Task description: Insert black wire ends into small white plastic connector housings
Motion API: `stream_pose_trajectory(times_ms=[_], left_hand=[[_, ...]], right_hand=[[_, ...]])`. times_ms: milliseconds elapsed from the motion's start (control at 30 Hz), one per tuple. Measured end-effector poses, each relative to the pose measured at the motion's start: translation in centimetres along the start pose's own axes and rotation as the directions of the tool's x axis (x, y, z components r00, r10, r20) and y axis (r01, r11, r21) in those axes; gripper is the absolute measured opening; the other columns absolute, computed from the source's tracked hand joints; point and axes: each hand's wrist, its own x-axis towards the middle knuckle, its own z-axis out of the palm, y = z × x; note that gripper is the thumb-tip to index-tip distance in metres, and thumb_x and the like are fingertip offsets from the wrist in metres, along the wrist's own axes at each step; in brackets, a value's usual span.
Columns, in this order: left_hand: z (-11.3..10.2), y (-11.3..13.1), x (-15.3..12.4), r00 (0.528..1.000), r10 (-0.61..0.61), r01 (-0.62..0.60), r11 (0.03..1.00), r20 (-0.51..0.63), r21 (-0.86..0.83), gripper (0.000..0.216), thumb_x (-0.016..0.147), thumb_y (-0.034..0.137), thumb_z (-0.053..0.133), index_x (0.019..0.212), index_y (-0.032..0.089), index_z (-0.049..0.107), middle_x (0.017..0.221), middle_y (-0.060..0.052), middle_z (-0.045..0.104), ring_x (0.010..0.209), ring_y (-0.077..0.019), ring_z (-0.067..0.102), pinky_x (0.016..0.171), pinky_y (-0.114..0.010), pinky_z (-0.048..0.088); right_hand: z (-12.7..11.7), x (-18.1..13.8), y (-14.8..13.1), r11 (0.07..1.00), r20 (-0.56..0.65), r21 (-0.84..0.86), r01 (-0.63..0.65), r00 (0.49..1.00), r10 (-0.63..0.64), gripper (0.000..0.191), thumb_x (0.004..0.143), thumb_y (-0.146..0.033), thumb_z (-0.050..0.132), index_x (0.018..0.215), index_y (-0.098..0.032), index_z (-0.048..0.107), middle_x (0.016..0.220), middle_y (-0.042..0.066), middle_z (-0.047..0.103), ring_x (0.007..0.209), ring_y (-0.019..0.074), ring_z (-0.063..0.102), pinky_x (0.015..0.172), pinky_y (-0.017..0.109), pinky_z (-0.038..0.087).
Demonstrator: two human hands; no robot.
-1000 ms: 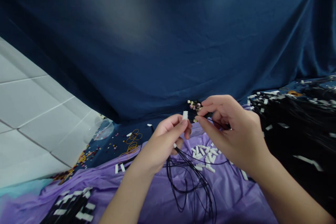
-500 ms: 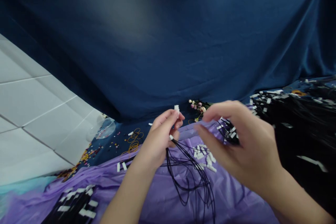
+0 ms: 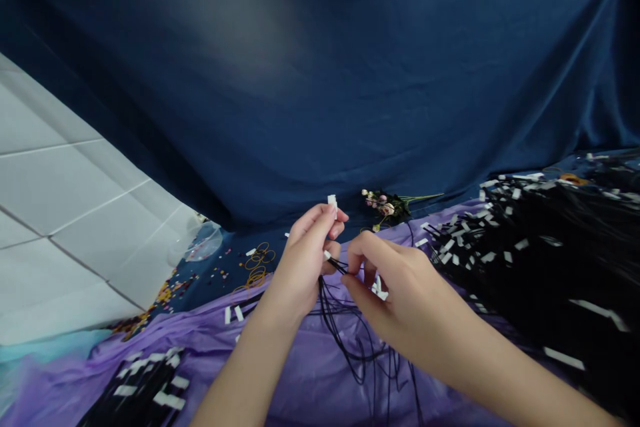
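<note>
My left hand (image 3: 306,255) is closed round a small bundle of thin black cords (image 3: 341,353), whose loops hang down over the purple cloth. White tabs (image 3: 332,201) stick up between its thumb and forefinger, and another white tab (image 3: 327,255) shows at the lower fingers. Just to the right, my right hand (image 3: 397,283) pinches the cords between thumb and forefinger, close to that lower tab. Partly behind the right hand lie loose white tabs (image 3: 379,288) on the cloth.
Purple cloth (image 3: 300,387) covers the surface. A large pile of black cords with white tabs (image 3: 540,247) lies right, a smaller bundle (image 3: 145,387) lower left. Behind are rubber bands (image 3: 257,267), artificial flowers (image 3: 385,205), a blue curtain (image 3: 320,80); white tiles (image 3: 75,213) stand left.
My right hand has moved left and down from the air and closed on the cords. The left hand stays nearly in place, still holding the bundle.
</note>
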Motion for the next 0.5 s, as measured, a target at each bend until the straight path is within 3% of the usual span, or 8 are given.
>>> stream_pose_trajectory(times_ms=[233, 367, 433, 500], left_hand=[[0.2, 0.2, -0.2, 1.000, 0.016, -0.016, 1.000, -0.022, 0.011, 0.028, 0.085, 0.042, 0.065, 0.082, 0.016, 0.058, 0.071, 0.006, 0.036, 0.043, 0.0007, 0.025, 0.036, -0.013, 0.010], [0.4, 0.3, -0.2, 0.999, 0.020, -0.019, 1.000, -0.049, 0.024, 0.027, 0.084, 0.042, 0.067, 0.081, 0.016, 0.058, 0.072, 0.005, 0.035, 0.045, 0.0004, 0.027, 0.037, -0.012, 0.010], [0.4, 0.2, -0.3, 0.998, 0.030, -0.029, 0.999, -0.053, 0.032, 0.027, 0.083, 0.041, 0.067, 0.081, 0.016, 0.058, 0.072, 0.005, 0.035, 0.045, 0.0001, 0.028, 0.037, -0.013, 0.010], [0.4, 0.2, -0.3, 0.998, 0.031, -0.028, 0.999, -0.061, 0.041, 0.027, 0.083, 0.042, 0.067, 0.082, 0.016, 0.058, 0.072, 0.005, 0.036, 0.045, -0.0003, 0.029, 0.037, -0.013, 0.010]], right_hand=[[-0.4, 0.4, 0.2, 0.991, 0.000, 0.135, -0.011, 1.000, 0.011, 0.019, 0.085, -0.002, 0.052, 0.088, -0.021, 0.050, 0.080, -0.004, 0.059, 0.069, 0.0088, 0.053, 0.059, 0.020, 0.037], [-0.6, 1.1, 0.9, 0.941, 0.034, 0.308, -0.137, 0.991, 0.133, 0.013, 0.087, -0.008, 0.056, 0.087, -0.021, 0.052, 0.061, -0.008, 0.048, 0.051, 0.0060, 0.041, 0.047, 0.019, 0.029], [-1.0, 1.6, 1.3, 0.824, 0.131, 0.510, -0.247, 0.969, 0.210, 0.012, 0.085, -0.012, 0.062, 0.089, -0.021, 0.054, 0.059, -0.009, 0.046, 0.046, 0.0048, 0.037, 0.043, 0.017, 0.027], [-1.8, 2.1, 1.8, 0.600, 0.249, 0.723, -0.342, 0.939, 0.236, 0.015, 0.082, -0.016, 0.069, 0.090, -0.020, 0.056, 0.068, -0.007, 0.056, 0.047, 0.0034, 0.041, 0.042, 0.015, 0.033]])
